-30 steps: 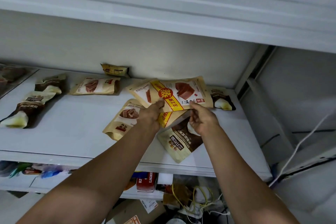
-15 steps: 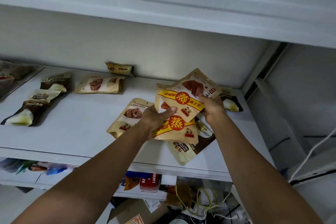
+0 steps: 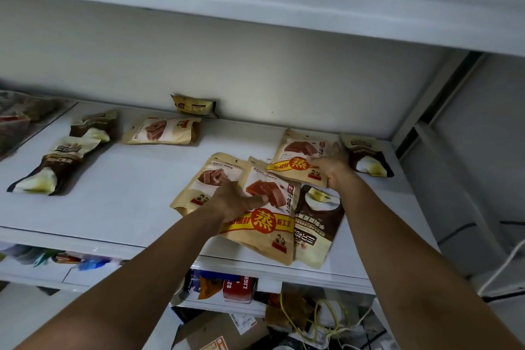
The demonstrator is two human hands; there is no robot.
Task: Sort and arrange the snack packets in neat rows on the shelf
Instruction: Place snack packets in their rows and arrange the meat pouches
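The left hand (image 3: 237, 202) pinches the near yellow-band packet (image 3: 265, 224), thumb on top, fingers hidden beneath. The right hand (image 3: 333, 168) grips the far yellow-band packet (image 3: 298, 159) at its right edge, both on the shelf (image 3: 127, 193). A brown packet (image 3: 315, 226) lies half covered beneath them

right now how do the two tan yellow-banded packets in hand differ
The left hand holds the nearer tan yellow-banded packet at the white shelf's front edge; the right hand holds the farther packet further back. The nearer overlaps a dark brown packet; the farther lies behind it. Same print on both.
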